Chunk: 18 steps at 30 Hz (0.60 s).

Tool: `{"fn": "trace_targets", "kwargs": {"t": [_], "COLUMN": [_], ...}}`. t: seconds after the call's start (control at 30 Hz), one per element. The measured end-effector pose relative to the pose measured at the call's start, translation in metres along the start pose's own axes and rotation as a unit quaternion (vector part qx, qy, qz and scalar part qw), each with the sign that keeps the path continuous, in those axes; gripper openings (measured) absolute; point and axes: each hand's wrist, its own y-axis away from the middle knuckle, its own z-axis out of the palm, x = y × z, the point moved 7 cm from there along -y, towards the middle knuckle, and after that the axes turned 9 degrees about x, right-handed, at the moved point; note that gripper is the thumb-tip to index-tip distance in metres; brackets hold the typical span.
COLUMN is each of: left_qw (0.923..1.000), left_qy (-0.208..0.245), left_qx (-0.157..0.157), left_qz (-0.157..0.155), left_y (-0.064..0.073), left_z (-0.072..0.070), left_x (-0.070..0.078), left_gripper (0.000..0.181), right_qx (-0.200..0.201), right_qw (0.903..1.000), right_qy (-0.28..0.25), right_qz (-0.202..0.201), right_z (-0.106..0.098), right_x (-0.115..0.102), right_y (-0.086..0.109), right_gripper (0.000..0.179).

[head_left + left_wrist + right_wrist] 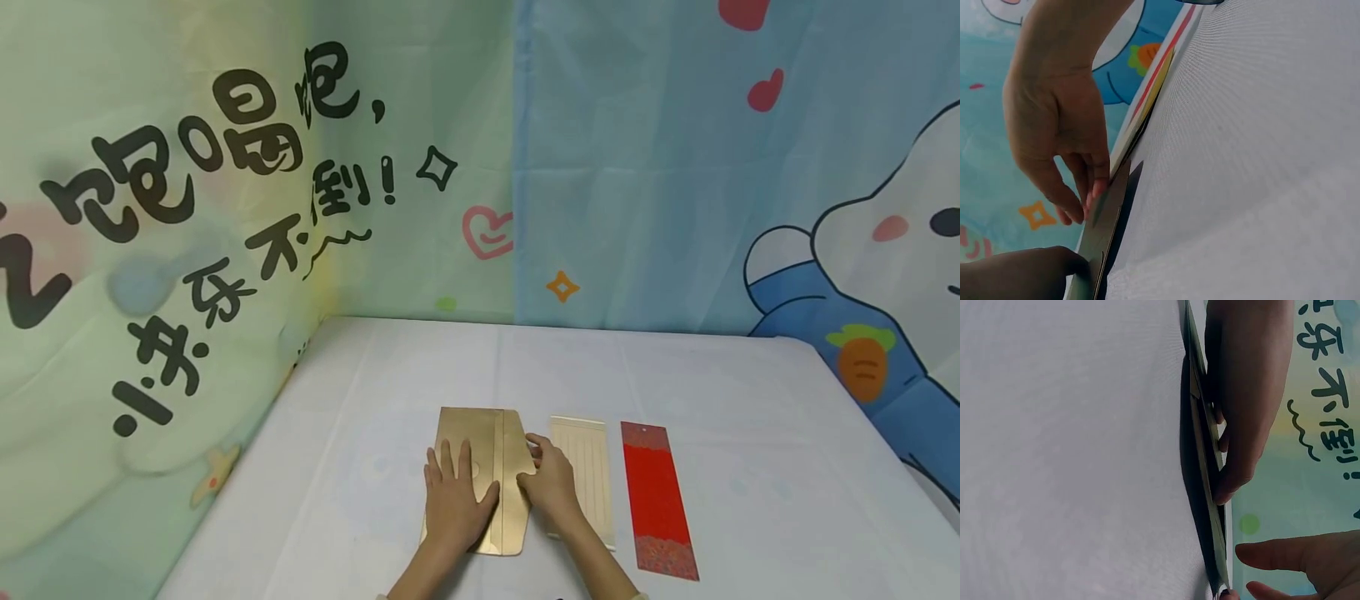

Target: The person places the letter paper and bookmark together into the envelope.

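A flat gold cardboard piece (468,421) with a lengthwise crease and a tapered flap on its right lies on the white table. My left hand (456,508) rests on it with fingers spread, the thumb beside the crease. The right wrist view shows the layered edge of the cardboard (1200,434) with a gap between layers, the left hand (1250,406) over it. My right hand (551,483) is at the flap's outer edge, thumb on the gold side and fingers bent round the edge. In the left wrist view the right hand's fingertips (1094,194) are right at the cardboard.
To the right of the gold cardboard lies a cream ribbed panel (588,467), partly hidden behind the right hand. Farther right is a long red strip (656,492) with patterned ends. Printed curtains (637,208) stand behind and left of the white table (375,467).
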Motion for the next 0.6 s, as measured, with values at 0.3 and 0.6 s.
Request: {"fn": "trace_targets", "kwargs": {"t": [0.3, 0.6], "left_qw": [0.9998, 0.9997], "left_qy": [0.012, 0.017], "left_qx": [0.01, 0.014], "left_qz": [-0.014, -0.009], "left_y": [-0.0018, -0.0012], "left_z": [-0.0021, -0.0046], "left_x": [-0.0001, 0.0005], "left_gripper": [0.071, 0.07], "right_qx": [0.016, -0.051], "right_qw": [0.9984, 0.9928], "right_qy": [-0.042, -0.106], "right_qz": [0.035, 0.017], "right_z": [-0.0029, 0.0064], "right_x": [0.0071, 0.0059], "right_y": [-0.0006, 0.0054], "right_gripper": [0.066, 0.063]}}
